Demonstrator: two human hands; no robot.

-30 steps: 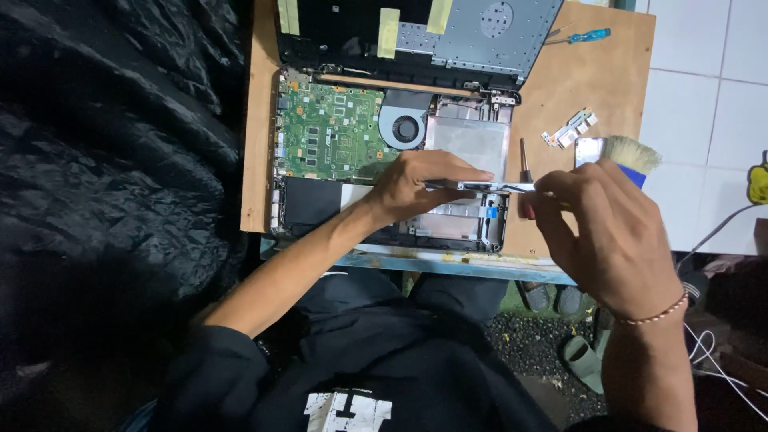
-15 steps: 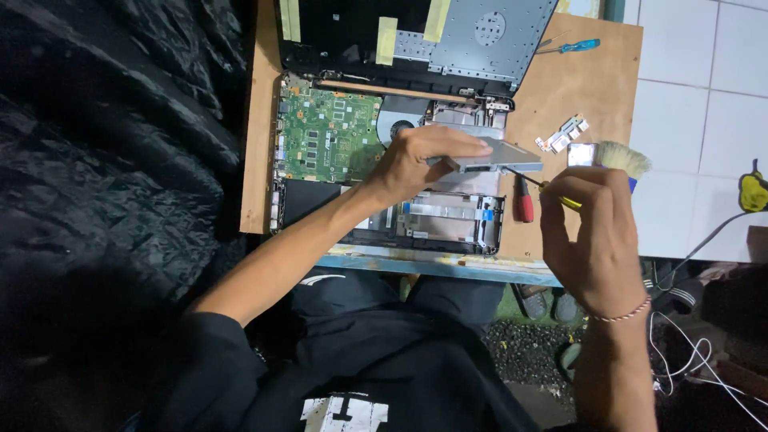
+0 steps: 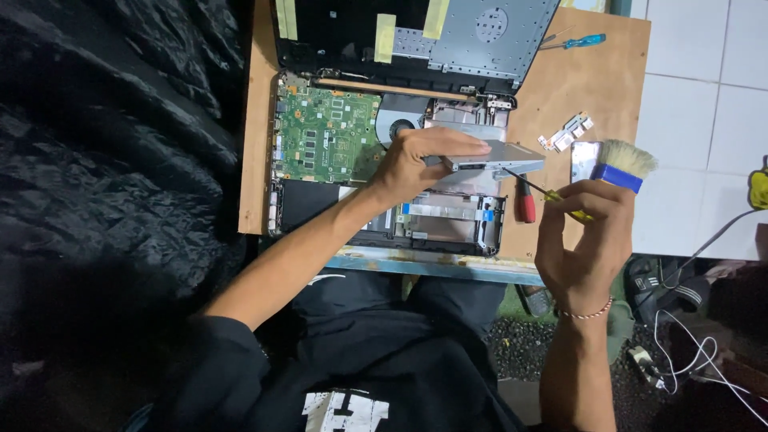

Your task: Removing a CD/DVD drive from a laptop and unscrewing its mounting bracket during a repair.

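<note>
An opened laptop base (image 3: 448, 220) lies on a wooden board (image 3: 576, 88), its green circuit board (image 3: 324, 136) and round fan (image 3: 398, 126) bare. My left hand (image 3: 416, 160) grips a flat grey metal drive (image 3: 500, 158) and holds it tilted above the right half of the base. My right hand (image 3: 588, 240) holds a thin yellow-handled screwdriver (image 3: 544, 190); its tip points at the drive's near edge. The laptop's lid and bottom cover (image 3: 480, 32) stand at the far edge.
A red-handled screwdriver (image 3: 524, 204) lies beside the base. A blue-banded brush (image 3: 620, 164), small metal brackets (image 3: 564, 134) and a blue screwdriver (image 3: 580, 40) rest on the board's right side. Black sheeting (image 3: 112, 160) fills the left; white tiles, cables and sandals are at right.
My left hand has lifted the grey drive up and to the right out of the base. My right hand rose a little with the screwdriver.
</note>
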